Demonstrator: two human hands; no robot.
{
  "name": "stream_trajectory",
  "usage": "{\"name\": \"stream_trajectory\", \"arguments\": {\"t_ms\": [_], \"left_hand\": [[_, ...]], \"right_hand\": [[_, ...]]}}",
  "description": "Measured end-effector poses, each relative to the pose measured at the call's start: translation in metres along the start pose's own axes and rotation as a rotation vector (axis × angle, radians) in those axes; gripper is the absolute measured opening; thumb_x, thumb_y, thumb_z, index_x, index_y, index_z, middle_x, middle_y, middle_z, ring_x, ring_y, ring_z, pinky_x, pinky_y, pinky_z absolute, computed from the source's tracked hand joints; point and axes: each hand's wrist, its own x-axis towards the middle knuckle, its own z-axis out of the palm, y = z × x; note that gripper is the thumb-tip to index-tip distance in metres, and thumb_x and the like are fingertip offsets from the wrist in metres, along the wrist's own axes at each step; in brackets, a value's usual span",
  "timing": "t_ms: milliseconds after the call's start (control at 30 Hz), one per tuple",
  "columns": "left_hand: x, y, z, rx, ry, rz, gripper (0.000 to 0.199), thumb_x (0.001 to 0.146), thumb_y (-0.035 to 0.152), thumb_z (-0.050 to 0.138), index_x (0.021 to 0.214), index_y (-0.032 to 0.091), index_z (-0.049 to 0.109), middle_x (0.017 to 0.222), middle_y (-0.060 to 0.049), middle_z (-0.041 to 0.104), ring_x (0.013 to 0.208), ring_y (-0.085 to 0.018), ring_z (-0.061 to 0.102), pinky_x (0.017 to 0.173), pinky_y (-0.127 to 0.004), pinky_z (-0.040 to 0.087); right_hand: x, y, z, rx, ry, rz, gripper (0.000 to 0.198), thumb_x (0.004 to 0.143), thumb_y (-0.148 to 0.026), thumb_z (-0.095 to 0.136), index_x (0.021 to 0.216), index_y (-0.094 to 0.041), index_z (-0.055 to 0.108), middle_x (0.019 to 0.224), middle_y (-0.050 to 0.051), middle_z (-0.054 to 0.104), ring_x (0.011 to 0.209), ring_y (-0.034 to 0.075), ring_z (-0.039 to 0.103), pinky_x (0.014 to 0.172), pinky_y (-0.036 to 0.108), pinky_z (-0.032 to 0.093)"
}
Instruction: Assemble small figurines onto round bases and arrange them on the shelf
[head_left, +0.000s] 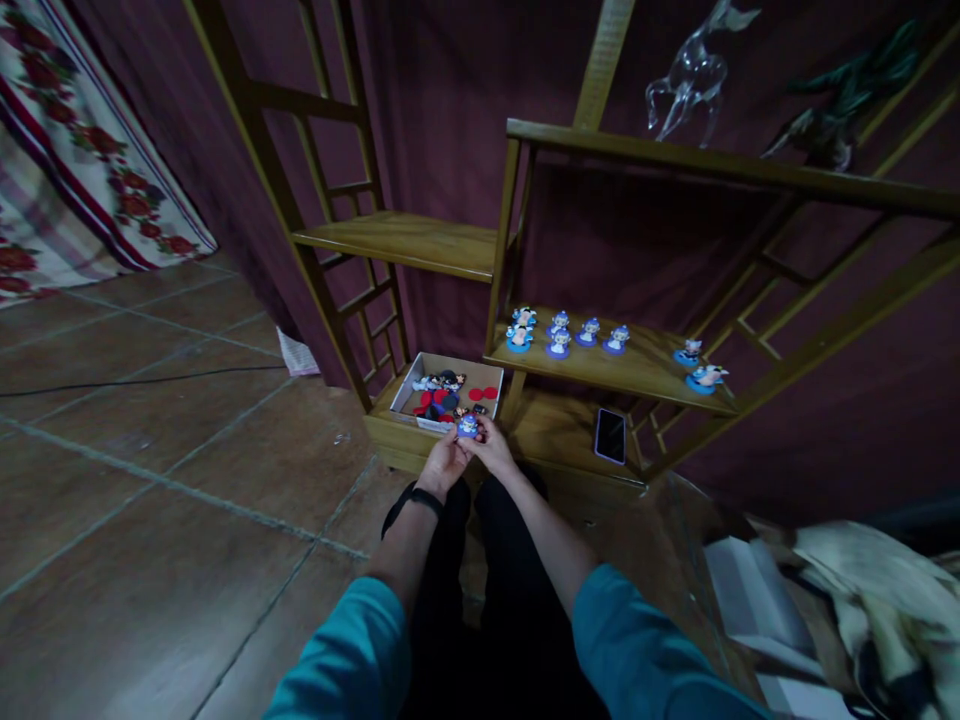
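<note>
Between the fingertips of both my hands is a small purple-and-white figurine [468, 427], held upright just over the near edge of an open cardboard box [480, 375]. My left hand [445, 460] grips it from the left, and my right hand [493, 445] from the right. Inside the box lie red discs [482, 393], dark discs and several small figurines [442, 381] in a loose pile. Similar purple figurines [589, 331] stand grouped on the wooden shelf to the right, beside blue-based ones [519, 336].
Two more figurines [705, 378] stand at the shelf's right end. A phone [611, 436] lies on the lower board. Higher up are a glass deer [690, 80] and a dark green statue [847, 95]. White boxes [757, 595] and cloth [877, 580] lie on the floor at right.
</note>
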Motion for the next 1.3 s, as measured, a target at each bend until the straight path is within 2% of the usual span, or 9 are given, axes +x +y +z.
{"name": "stream_trajectory", "arguments": {"t_ms": [133,400,667,767,1067,1300], "left_hand": [[0.001,-0.002,-0.001,-0.020,0.005,0.002,0.030,0.088,0.029,0.044,0.104,0.009,0.060,0.078,-0.009,0.069,0.067,-0.015,0.064,0.068,-0.025,0.052],[-0.005,-0.002,0.000,-0.039,-0.003,-0.046,0.032,0.089,0.027,0.040,0.107,0.006,0.057,0.080,-0.012,0.069,0.072,-0.017,0.066,0.070,-0.027,0.052],[-0.013,-0.001,0.004,-0.048,0.026,-0.019,0.034,0.091,0.028,0.034,0.098,0.007,0.060,0.074,-0.011,0.067,0.067,-0.016,0.064,0.065,-0.027,0.051],[-0.016,-0.001,0.005,-0.033,0.009,-0.021,0.034,0.091,0.029,0.034,0.096,0.008,0.060,0.072,-0.010,0.067,0.065,-0.016,0.063,0.064,-0.028,0.050],[-0.016,-0.004,0.006,-0.018,-0.006,-0.042,0.038,0.091,0.036,0.033,0.087,0.011,0.061,0.068,-0.007,0.065,0.063,-0.015,0.062,0.061,-0.028,0.049],[-0.012,-0.004,0.005,-0.034,0.000,-0.042,0.039,0.090,0.040,0.034,0.086,0.012,0.061,0.069,-0.007,0.065,0.063,-0.015,0.062,0.062,-0.028,0.049]], "right_hand": [[-0.001,0.001,-0.001,0.000,-0.033,0.044,0.057,0.060,-0.029,0.071,0.115,-0.024,0.056,0.095,0.000,0.062,0.087,0.017,0.059,0.086,0.033,0.045],[-0.001,0.005,0.001,-0.009,0.052,0.039,0.049,0.057,-0.030,0.072,0.103,-0.021,0.060,0.078,-0.003,0.059,0.069,0.013,0.054,0.072,0.028,0.047],[-0.010,0.002,0.001,0.047,-0.002,0.068,0.052,0.058,-0.033,0.071,0.108,-0.022,0.060,0.084,-0.001,0.062,0.075,0.014,0.057,0.074,0.028,0.046],[-0.013,-0.002,-0.002,0.075,-0.020,0.075,0.051,0.057,-0.034,0.071,0.106,-0.022,0.061,0.085,-0.001,0.062,0.075,0.014,0.057,0.071,0.027,0.046],[-0.018,-0.008,-0.004,0.158,-0.028,0.105,0.044,0.055,-0.031,0.072,0.095,-0.021,0.057,0.070,-0.005,0.057,0.063,0.012,0.053,0.057,0.023,0.044],[-0.018,-0.014,-0.001,0.254,-0.021,0.118,0.039,0.055,-0.032,0.072,0.089,-0.021,0.057,0.079,-0.002,0.061,0.070,0.013,0.056,0.058,0.023,0.044]]}}
